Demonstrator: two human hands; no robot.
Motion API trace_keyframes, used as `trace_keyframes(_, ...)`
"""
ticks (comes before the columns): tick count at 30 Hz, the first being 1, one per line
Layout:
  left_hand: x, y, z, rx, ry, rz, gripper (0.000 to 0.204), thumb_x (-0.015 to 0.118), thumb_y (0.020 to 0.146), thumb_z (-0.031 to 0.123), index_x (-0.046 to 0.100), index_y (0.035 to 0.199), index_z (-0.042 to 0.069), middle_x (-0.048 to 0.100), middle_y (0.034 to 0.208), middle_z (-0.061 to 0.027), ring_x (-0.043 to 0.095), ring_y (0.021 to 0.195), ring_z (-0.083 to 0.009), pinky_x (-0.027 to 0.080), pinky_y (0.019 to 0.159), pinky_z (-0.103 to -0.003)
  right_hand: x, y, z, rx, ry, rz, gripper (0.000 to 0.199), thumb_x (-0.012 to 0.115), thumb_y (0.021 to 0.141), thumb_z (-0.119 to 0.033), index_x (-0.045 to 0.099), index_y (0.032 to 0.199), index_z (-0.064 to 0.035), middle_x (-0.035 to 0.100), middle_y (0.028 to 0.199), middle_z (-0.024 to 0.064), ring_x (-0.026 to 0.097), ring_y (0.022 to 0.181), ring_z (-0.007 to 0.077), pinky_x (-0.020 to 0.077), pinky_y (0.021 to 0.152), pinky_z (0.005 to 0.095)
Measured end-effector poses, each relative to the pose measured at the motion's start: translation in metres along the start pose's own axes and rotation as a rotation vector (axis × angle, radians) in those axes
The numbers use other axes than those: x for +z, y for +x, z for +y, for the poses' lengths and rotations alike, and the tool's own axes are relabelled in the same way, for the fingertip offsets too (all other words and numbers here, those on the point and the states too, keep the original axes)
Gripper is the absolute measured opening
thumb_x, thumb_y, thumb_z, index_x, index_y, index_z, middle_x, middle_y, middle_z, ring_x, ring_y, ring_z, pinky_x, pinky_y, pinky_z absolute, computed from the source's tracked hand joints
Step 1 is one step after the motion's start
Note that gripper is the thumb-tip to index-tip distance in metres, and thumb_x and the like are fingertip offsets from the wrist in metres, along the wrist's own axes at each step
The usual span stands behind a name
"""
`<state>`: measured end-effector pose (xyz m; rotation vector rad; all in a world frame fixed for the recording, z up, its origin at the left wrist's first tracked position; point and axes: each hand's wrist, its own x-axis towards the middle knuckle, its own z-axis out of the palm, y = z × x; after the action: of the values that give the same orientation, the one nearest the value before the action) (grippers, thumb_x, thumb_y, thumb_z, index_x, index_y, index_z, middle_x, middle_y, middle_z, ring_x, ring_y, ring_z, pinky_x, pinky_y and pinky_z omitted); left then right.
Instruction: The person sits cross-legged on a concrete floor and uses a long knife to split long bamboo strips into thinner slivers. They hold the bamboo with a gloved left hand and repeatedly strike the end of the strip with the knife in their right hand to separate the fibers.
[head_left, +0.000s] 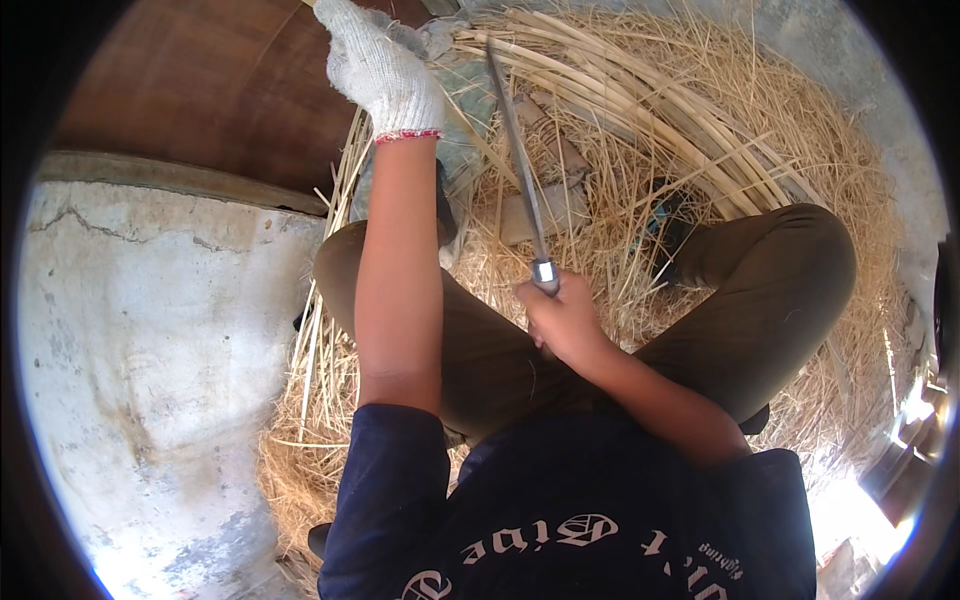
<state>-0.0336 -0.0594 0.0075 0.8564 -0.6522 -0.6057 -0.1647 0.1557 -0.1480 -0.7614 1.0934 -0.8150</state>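
Observation:
My right hand [568, 318] is wrapped around the handle of a long knife [522, 165]. Its narrow dark blade points up and away from me, and a shiny metal collar sits just above my fist. Up at the far left, my left hand [385, 75] wears a white knitted glove with a red cuff. Its fingers look curled, partly cut off by the picture's top edge, and what they hold is unclear. A pale thin strip end shows beside them. Past the blade lies a bundle of long pale split strips [640, 95], which look like bamboo.
I sit with bent legs [765, 260] spread to both sides of the knife. Loose straw-like shavings [830, 170] cover the floor around me. A flat wooden block [545, 212] lies between my legs. A cracked whitish wall [170, 310] stands at left, below a brown panel [220, 80].

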Motion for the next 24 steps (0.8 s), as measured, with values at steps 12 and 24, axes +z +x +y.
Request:
trace_keyframes(12, -0.002, 0.0, 0.0, 0.041, -0.038, -0.042, 0.052, 0.06, 0.101, 0.056, 0.044, 0.068, 0.018, 0.039, 0.057, 0.004, 0.036, 0.046, -0.0106, 0.027, 0.043, -0.029, -0.001, -0.006, -0.007, 0.104, 0.049, -0.115, 0.02, 0.066, 0.091, -0.011, 0.055, 0.077, -0.0035, 0.051, 0.055, 0.0029, 0.047, 0.041, 0.0119, 0.0363, 0.039, 0.0294)
trace_keyframes(24, -0.004, 0.005, -0.003, 0.053, -0.085, -0.028, 0.054, 0.061, 0.102, 0.054, 0.041, 0.061, 0.024, 0.036, 0.054, 0.0081, 0.034, 0.044, -0.0064, 0.024, 0.042, -0.027, -0.008, 0.007, 0.004, 0.01, -0.127, 0.0, 0.02, 0.065, 0.088, -0.009, 0.054, 0.072, -0.0029, 0.054, 0.056, 0.0025, 0.051, 0.047, 0.0124, 0.0409, 0.047, 0.0337)
